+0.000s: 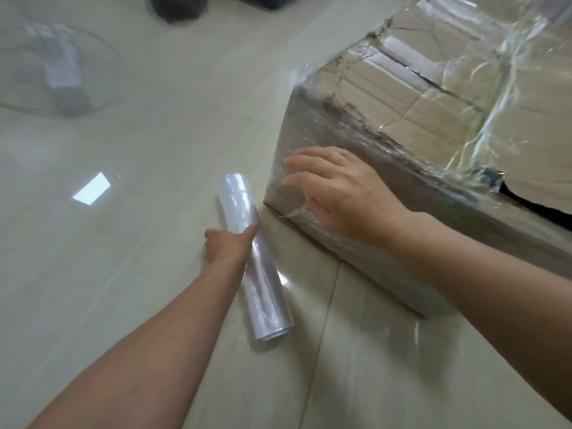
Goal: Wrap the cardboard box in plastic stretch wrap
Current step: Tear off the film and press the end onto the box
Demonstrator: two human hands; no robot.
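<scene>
Pale glossy tiled floor [123, 274] fills most of the view. The cardboard box [418, 113] sits on it at the right, its near bottom corner toward the middle of the frame. The top flaps are creased, torn and taped. Clear stretch film [325, 134] already covers the near side face and runs in wrinkled bands over the top. There is a dark gap in the top at the far right edge.

Top left is a blurry clear plastic item [58, 66] on the floor; can't tell what it is. Dark objects [179, 7] sit at the top edge, cut off.

The stretch wrap roll [263, 292] lies on the floor just beside the box's near corner, not touching it, with its long axis running toward and away from the camera. Whether film still links roll and box can't be told.

The right hand [343, 193] lies flat on the wrapped side face near the corner, its fingers [305, 156] straight and spread, pressing the film. The left hand [227, 244] grips the roll around its middle, fingers curled round it.

A bright window reflection [92, 189] lies on the floor to the left.
</scene>
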